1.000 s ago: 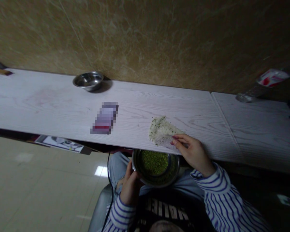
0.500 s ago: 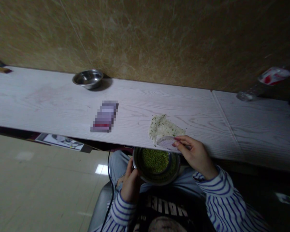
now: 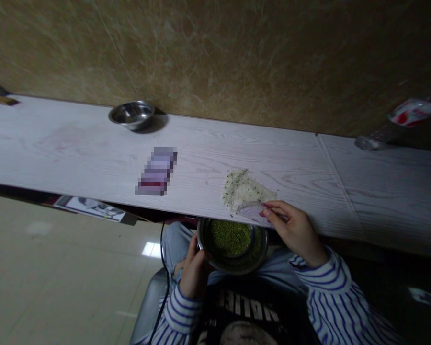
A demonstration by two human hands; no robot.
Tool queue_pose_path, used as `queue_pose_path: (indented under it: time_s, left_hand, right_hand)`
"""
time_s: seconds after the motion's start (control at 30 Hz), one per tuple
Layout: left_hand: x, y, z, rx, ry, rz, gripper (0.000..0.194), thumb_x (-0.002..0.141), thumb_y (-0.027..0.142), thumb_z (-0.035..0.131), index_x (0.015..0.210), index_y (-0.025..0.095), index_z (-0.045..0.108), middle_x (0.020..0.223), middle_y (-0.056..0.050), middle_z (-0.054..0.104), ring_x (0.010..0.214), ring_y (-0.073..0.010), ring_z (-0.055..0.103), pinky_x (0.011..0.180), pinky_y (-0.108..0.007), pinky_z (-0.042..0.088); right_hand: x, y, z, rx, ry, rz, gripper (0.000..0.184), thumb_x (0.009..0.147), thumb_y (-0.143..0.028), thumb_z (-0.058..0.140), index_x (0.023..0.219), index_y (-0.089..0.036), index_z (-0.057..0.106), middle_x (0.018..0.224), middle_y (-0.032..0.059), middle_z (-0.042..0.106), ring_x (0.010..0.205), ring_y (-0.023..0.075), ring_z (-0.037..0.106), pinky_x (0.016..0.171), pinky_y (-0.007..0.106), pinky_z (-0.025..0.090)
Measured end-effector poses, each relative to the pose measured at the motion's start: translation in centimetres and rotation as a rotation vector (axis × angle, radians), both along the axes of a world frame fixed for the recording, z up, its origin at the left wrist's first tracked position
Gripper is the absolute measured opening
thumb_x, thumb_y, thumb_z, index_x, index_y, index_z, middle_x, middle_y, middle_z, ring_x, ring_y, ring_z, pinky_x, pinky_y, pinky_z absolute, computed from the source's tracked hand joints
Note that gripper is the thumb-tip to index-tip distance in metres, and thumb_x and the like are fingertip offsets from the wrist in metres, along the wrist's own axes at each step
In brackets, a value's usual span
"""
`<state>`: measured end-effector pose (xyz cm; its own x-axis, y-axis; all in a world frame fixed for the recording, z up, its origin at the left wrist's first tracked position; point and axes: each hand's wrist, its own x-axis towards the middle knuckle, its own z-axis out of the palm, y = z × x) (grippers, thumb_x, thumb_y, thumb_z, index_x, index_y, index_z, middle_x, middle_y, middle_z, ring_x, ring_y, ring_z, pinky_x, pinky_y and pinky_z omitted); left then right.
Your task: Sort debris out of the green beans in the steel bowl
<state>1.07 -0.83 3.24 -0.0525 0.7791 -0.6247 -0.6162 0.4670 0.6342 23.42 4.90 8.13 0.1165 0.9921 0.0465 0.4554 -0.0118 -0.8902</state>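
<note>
My left hand [image 3: 196,270] is closed on the left rim of a metal bowl [image 3: 264,249]. This bowl sits over my lap, just below the table edge, with green mung beans [image 3: 232,238] inside. Between thumb and fingers, my right hand [image 3: 296,230] pinches a clear, round-edged plastic piece, like a lid [image 3: 251,211]. It lies low over the table's front edge, against the near side of a pile of white rice [image 3: 249,188]. Green beans are scattered through the rice, mostly on its left side.
A smaller metal bowl [image 3: 132,116] stands by the wall at the back left. A pixelated, phone-like rectangle [image 3: 157,171] lies left of the rice. At the far right a clear bottle [image 3: 413,113] with a red and white label stands on the table [image 3: 201,139]. A dark cable [image 3: 162,258] hangs beside my left leg.
The whole view has shifted slightly. Both hands keep their grips, and the rice pile and bowl look nearly the same.
</note>
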Motion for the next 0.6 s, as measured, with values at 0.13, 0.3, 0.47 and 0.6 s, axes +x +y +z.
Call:
queue_pose_path:
  time_s: [0.13,0.3,0.47,0.6]
  left_hand:
    - [-0.1,0.0,-0.3,-0.017,0.012,-0.004,0.071,0.06,0.016,0.065,0.129,0.025,0.054,0.089,-0.001,0.065,0.071,-0.0182,0.058,0.065,-0.03,0.051]
    - [-0.2,-0.1,-0.1,-0.01,0.008,-0.007,0.071,0.061,0.016,0.064,0.131,0.024,0.051,0.095,-0.003,0.067,0.083,-0.0213,0.062,0.07,-0.032,0.053]
    - [-0.2,-0.1,0.1,-0.009,-0.001,-0.008,0.074,0.06,0.018,0.066,0.132,0.024,0.05,0.098,-0.004,0.067,0.081,-0.0209,0.062,0.07,-0.033,0.053]
    - [-0.3,-0.1,0.2,-0.014,0.011,-0.003,0.066,0.06,0.017,0.065,0.125,0.024,0.054,0.097,-0.002,0.067,0.074,-0.0176,0.059,0.066,-0.03,0.052]
  right_hand:
    - [-0.6,0.0,0.2,0.013,-0.014,0.014,0.028,0.082,-0.043,0.066,0.096,-0.019,0.073,0.087,0.0097,0.077,0.081,0.024,0.074,0.076,0.038,0.06]
    - [-1.0,0.0,0.6,0.012,-0.034,0.016,0.026,0.083,-0.038,0.065,0.097,-0.018,0.073,0.087,0.0097,0.077,0.081,0.0238,0.074,0.075,0.038,0.06]
    - [-0.5,-0.5,0.6,0.006,-0.052,0.005,0.023,0.084,-0.036,0.064,0.097,-0.018,0.072,0.089,0.0095,0.077,0.083,0.0238,0.074,0.079,0.038,0.059]
    - [-0.3,-1.0,0.4,-0.004,-0.054,-0.013,0.023,0.084,-0.036,0.065,0.097,-0.019,0.072,0.091,0.0092,0.077,0.084,0.0235,0.074,0.08,0.037,0.059]
